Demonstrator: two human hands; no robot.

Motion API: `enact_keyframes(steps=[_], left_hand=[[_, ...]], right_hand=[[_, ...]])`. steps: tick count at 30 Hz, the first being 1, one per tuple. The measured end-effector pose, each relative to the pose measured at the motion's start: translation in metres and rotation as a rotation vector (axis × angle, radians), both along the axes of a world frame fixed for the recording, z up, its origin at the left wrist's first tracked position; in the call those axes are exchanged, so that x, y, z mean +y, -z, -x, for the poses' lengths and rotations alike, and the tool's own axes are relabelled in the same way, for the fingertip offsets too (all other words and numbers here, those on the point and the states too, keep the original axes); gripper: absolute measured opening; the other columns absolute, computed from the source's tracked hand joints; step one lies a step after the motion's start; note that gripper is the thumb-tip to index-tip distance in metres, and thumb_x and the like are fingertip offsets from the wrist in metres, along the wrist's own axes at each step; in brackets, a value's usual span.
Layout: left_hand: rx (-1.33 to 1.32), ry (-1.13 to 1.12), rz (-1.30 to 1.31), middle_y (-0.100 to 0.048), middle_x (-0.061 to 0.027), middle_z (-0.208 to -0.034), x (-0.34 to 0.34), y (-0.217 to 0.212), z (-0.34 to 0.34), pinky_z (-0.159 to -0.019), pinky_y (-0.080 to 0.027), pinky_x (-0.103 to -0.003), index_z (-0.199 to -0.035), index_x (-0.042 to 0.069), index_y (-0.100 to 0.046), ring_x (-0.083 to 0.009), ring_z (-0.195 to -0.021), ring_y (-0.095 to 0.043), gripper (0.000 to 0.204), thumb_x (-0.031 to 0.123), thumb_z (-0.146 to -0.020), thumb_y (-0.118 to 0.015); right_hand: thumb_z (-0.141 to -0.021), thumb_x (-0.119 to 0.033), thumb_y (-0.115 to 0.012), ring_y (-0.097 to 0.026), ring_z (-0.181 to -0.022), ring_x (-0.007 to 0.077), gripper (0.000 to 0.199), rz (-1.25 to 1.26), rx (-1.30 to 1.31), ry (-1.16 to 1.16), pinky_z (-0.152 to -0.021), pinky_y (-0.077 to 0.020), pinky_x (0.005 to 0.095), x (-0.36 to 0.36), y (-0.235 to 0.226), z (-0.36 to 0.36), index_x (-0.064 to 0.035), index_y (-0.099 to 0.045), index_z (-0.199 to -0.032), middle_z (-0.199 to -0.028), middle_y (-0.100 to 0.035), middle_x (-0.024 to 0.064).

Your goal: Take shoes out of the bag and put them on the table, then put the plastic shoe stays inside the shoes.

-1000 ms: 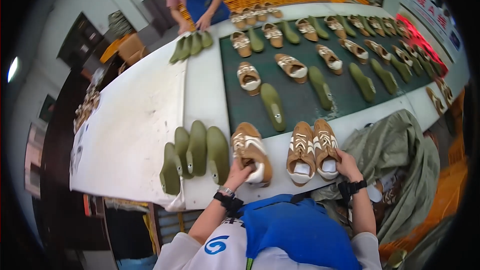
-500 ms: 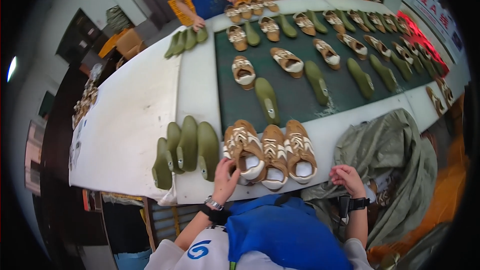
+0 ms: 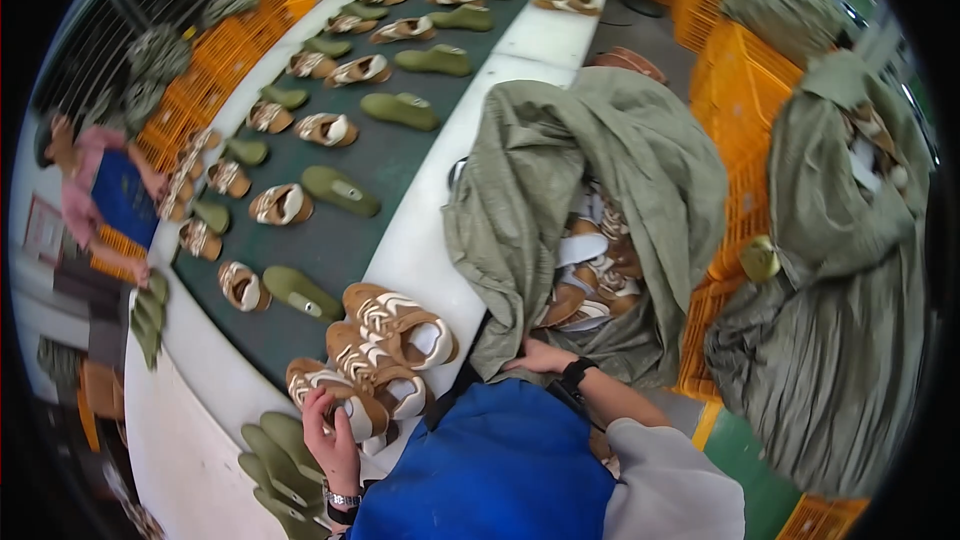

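Three tan shoes (image 3: 385,355) between left hand (image 3: 330,435) and green sack (image 3: 590,190).

Three shoes (image 3: 385,360) lie on the table (image 3: 420,230), left of a sack (image 3: 590,200) seemingly holding more.

Left hand (image 3: 333,432) raised, fingers curled, watch on wrist; right hand (image 3: 543,356) lies flat, forearm bent inward.

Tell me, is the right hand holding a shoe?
No, the right hand rests on the rim of the green sack, holding no shoe.
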State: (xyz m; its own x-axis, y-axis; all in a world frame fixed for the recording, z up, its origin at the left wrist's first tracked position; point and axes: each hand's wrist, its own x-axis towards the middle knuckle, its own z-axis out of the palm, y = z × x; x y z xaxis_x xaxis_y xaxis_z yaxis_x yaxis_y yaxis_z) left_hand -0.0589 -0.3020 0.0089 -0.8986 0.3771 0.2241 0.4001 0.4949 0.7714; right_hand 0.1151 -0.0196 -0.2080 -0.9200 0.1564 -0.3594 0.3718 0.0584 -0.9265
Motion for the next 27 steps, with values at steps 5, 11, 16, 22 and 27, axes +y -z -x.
enact_keyframes(steps=[5, 11, 16, 22, 27], left_hand=[[-0.13, 0.581, 0.16, -0.055, -0.0158, -0.114, 0.06, -0.033, 0.003, -0.091, -0.041, -0.037, -0.106, -0.001, -0.054, -0.0273, -0.106, -0.052, 0.031, 0.002, -0.076, -0.059], [-1.33, 0.828, -0.035, -0.031, -0.016, -0.138, 0.14, -0.03, -0.021, -0.091, -0.042, -0.036, -0.138, 0.007, -0.023, -0.0243, -0.123, -0.038, 0.064, 0.039, -0.09, -0.049], [-1.463, 0.706, 0.033, -0.062, -0.0033, -0.078, 0.173, -0.056, -0.029, -0.063, -0.05, -0.028, -0.089, 0.003, -0.059, -0.0145, -0.069, -0.06, 0.024, 0.025, -0.087, -0.052], [-1.435, 0.512, -0.532, -0.061, -0.0105, -0.096, 0.16, -0.123, -0.003, -0.082, -0.045, -0.034, -0.1, -0.002, -0.056, -0.0239, -0.088, -0.057, 0.035, 0.009, -0.068, -0.046], [-1.326, 0.589, -0.37, -0.06, -0.013, -0.098, 0.14, -0.111, -0.01, -0.084, -0.045, -0.035, -0.097, -0.005, -0.057, -0.0247, -0.091, -0.057, 0.034, 0.006, -0.066, -0.047]], right_hand=[[-0.079, -0.008, -0.049, -0.052, -0.054, 0.0113, 0.009, 0.468, -0.184, 0.42, -0.047, -0.0406, 0.0244, 0.017, -0.027, -0.029, -0.0019, -0.056, -0.081, -0.063, -0.053, 0.0027], [-0.077, -0.009, -0.044, -0.052, -0.061, 0.0103, 0.026, 0.4, 0.289, 0.509, -0.052, -0.0415, 0.0246, -0.019, -0.208, -0.007, 0.0016, -0.062, -0.092, -0.076, -0.06, 0.0019], [-0.087, -0.009, -0.054, -0.05, -0.103, 0.0137, 0.039, 0.518, 0.559, 0.077, -0.091, -0.04, 0.0282, -0.054, -0.223, 0.008, 0.0006, -0.043, -0.123, -0.115, -0.053, 0.0067], [-0.062, -0.032, -0.079, -0.051, -0.093, 0.0276, 0.088, -0.848, 0.365, 0.281, -0.087, -0.0382, 0.0368, 0.006, -0.271, -0.069, -0.0049, -0.035, -0.133, -0.096, -0.055, 0.0134], [-0.068, -0.01, -0.068, -0.047, -0.106, 0.0289, 0.043, -1.178, -0.17, 0.617, -0.09, -0.0388, 0.0386, 0.043, -0.171, -0.11, -0.0046, -0.054, -0.108, -0.117, -0.047, 0.0141]])
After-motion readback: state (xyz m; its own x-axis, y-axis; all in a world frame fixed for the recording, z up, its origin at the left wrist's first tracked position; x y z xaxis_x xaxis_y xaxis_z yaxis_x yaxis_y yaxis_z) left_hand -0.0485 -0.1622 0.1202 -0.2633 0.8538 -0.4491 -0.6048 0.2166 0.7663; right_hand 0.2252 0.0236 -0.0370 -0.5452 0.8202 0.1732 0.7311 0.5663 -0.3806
